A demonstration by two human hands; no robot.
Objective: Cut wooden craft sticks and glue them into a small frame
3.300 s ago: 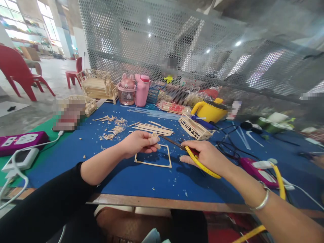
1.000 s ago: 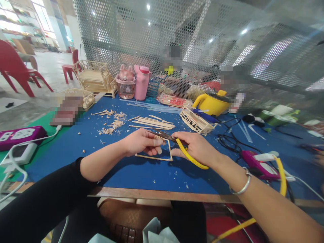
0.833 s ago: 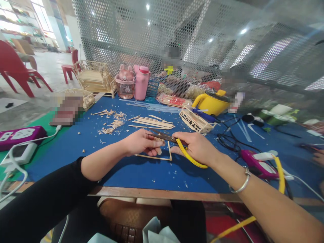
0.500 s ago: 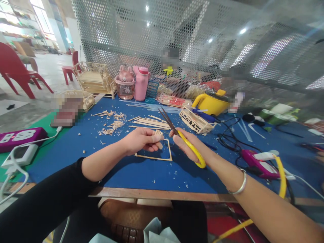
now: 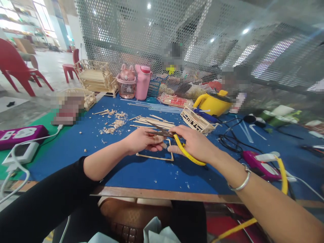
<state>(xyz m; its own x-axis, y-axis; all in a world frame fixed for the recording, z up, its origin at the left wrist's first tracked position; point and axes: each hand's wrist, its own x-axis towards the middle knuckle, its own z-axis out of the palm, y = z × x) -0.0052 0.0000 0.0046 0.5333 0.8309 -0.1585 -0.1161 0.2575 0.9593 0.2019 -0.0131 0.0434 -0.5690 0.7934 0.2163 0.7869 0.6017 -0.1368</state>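
Note:
My right hand [image 5: 193,143] grips scissors [image 5: 188,152] by their yellow handles. The dark blades are parted and point left across my left hand [image 5: 145,140]. That hand is closed in a pinch on short wooden sticks, which the blades and fingers now mostly hide. Under both hands lies a thin rectangular stick frame [image 5: 155,157], partly covered by the left fingers. Just behind, several long wooden sticks [image 5: 141,122] lie in a loose pile.
Wood scraps [image 5: 116,125] litter the blue tabletop [image 5: 121,172]. A small slatted wooden model [image 5: 196,120], a yellow pot [image 5: 214,104] and a pink bottle [image 5: 143,82] stand toward the back mesh. Purple power strips [image 5: 260,165] and cables lie at both sides.
The scissors have swung from pointing up and away to pointing left, their blades now parted at my left hand. The right hand has turned with them; the left has barely moved.

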